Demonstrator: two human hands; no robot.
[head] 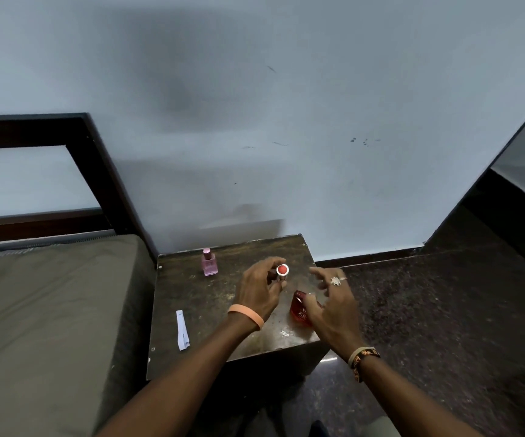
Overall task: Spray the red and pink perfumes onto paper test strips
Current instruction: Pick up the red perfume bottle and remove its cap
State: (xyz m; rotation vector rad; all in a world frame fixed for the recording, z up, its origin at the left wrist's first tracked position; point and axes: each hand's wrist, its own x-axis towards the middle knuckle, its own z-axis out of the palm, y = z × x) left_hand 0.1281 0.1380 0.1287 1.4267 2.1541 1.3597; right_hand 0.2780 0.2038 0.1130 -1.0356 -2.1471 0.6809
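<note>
1. The room is dim, under flat, cool light; the pale wall (318,89) reads grey-blue.
2. A broad, soft-edged shadow smudges the wall left of centre, and a fainter one sits just above the tabletop's (223,335) far edge.
3. A small patch of glare shines on the floor (444,310) at the tabletop's near right corner.
4. Wide-angle distortion leans the bed frame (97,159) on the left and the dark panel (507,190) on the right inward.
5. Detail is soft overall; the left hand (259,291) and right hand (333,305) look slightly blurred.
</note>
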